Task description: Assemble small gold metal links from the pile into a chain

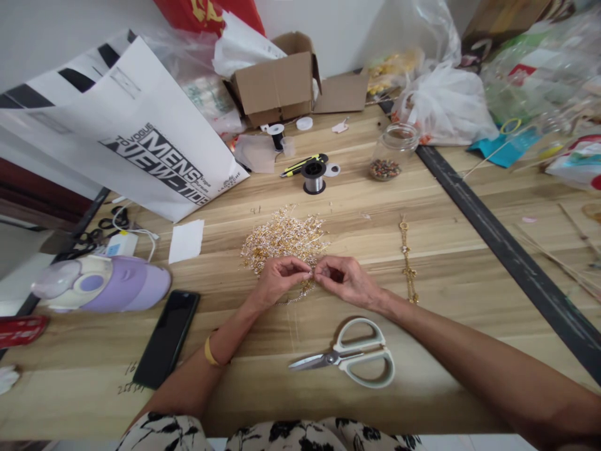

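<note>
My left hand [280,280] and my right hand [348,281] meet fingertip to fingertip at the near edge of a pile of small gold and silver jewellery parts [286,235]. Both are closed in a pinch, thumb against forefinger. What sits between the fingertips is too small to make out. Just below them a thin chain [293,300] with small gold pieces lies on the wooden table [253,388]. Scissors with pale handles [359,354] rest nearer to me, blades pointing left. To the right of my right hand lies a gold charm chain [407,263], stretched out lengthwise.
Behind the pile stand a wire spool [314,178], a yellow-black box cutter [300,165] and a glass jar of beads [392,153]. On the left are a phone [168,338], a purple bottle [126,285] and a large paper bag [154,138]. A cardboard box [275,84] is farther back.
</note>
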Available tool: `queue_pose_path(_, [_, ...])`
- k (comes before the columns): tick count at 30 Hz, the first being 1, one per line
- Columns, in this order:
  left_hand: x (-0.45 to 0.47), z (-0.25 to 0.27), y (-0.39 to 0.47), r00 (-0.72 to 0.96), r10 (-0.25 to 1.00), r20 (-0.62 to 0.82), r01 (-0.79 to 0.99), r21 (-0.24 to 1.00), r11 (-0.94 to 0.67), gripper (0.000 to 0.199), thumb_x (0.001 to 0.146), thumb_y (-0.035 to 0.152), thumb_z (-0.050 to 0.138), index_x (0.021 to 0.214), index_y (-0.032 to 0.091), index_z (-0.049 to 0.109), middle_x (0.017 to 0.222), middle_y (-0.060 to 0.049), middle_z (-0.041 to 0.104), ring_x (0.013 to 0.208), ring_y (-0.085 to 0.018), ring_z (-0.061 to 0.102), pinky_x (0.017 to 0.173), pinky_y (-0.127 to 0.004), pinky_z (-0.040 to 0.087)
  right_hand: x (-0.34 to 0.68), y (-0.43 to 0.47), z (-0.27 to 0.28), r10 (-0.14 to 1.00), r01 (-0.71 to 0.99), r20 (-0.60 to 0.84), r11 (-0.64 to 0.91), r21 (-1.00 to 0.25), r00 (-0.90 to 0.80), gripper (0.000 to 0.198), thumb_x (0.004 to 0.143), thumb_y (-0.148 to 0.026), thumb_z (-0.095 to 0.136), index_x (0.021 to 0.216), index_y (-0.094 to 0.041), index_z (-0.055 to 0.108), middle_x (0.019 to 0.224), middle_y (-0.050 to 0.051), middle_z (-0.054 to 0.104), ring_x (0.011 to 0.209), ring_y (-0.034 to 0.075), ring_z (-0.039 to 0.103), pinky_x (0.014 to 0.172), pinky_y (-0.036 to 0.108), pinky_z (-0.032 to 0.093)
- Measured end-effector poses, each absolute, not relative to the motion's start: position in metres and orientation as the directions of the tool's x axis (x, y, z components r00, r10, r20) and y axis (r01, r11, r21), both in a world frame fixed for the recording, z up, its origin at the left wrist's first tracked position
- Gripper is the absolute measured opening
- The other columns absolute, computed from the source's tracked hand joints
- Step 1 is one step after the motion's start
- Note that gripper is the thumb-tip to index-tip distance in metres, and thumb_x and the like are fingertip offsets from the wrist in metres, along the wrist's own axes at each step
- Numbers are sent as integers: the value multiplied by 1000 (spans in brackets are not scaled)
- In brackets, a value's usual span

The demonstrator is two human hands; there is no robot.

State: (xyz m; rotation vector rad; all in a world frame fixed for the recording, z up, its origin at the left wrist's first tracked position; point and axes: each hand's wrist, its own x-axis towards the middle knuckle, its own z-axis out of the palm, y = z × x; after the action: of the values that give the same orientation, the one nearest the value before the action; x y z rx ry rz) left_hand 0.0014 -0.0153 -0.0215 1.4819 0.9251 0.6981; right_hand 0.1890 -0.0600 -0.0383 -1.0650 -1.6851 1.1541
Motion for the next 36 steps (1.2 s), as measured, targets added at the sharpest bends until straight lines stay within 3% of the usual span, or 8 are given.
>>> queue_pose_path(10, [2,-23,-17,535,841,-84,143,990,7,21,67,24,76,83,13,69,77,-5,72,71,-14,67,68,-24,54,189,-60,-38,943,204,126,195,-959,-308,14,84,-25,55,79,-14,60,60,-3,48,53,8,41,49,19,32])
queue_pose_path(30, [2,-19,-17,535,841,-77,211,976,-45,13,72,25,70,73,13,70,70,-3,69,64,-13,61,63,-22,48,189,-59,-37,945,219,114,186,-958,-306,17,84,-29,56,80,-14,60,60,-2,49,54,9,41,48,20,32])
queue_pose_path(36, [1,-20,-17,519,850,-88,185,983,-11,12,72,25,70,72,12,69,69,-3,69,65,-12,62,64,-21,49,190,-59,-35,948,159,103,156,-975,-300,23,89,-35,51,90,-14,60,65,-1,54,54,9,45,48,20,34])
